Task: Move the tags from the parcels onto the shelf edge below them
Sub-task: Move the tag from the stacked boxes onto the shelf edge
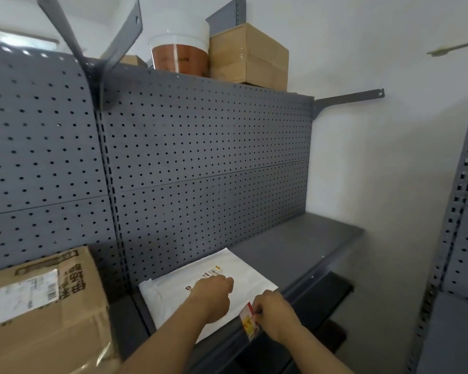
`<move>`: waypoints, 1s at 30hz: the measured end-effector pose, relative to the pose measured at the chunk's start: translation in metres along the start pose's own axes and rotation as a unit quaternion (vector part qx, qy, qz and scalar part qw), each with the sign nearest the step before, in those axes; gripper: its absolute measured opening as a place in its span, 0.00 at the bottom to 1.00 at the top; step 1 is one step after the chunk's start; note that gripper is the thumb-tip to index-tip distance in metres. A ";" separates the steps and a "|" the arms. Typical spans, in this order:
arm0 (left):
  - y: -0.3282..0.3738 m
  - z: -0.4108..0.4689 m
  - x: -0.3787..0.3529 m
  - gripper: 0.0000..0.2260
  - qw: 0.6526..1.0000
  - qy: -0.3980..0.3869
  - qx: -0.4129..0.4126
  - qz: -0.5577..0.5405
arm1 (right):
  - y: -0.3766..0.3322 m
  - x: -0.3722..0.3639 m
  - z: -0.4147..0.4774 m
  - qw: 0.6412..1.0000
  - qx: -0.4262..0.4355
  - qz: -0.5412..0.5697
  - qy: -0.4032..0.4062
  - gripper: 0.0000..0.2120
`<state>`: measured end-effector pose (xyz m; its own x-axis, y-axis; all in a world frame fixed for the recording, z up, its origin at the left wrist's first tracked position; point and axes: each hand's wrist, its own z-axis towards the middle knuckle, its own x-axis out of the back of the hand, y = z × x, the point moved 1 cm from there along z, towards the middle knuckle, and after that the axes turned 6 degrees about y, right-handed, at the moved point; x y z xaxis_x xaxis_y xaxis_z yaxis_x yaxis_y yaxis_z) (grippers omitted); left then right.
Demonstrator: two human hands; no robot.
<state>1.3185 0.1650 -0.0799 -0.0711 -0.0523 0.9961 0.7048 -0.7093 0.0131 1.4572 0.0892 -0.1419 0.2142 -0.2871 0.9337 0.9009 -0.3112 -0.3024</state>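
The small red, white and yellow paper tag [250, 321] is pinched in my right hand [274, 313], held at the near right corner of the flat white padded mailer [206, 282] and just above the front lip of the grey metal shelf [303, 255]. My left hand [214, 291] is closed into a loose fist and presses down on the middle of the mailer; I cannot tell whether it grips anything. My worry is the tag itself: if it is adhesive, it could fold onto itself or catch my fingers before it meets the shelf edge [305, 288], and it would then sit crooked or not stick. The mailer overhangs toward the front, so if my left hand lifts too soon a tug could slide it off. The brown cardboard box [38, 306] to the left stands well apart and poses little risk.
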 end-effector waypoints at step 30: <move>-0.097 -0.195 0.021 0.16 0.989 0.009 0.144 -0.038 | -0.146 -0.006 -0.064 0.964 0.130 0.226 -0.044 0.08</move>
<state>1.1111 0.0952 -0.0774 -0.1424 -0.0198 0.9896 0.8685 -0.4821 0.1153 1.3001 0.0783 -0.1152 0.6286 -0.2578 0.7338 0.7695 0.0693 -0.6349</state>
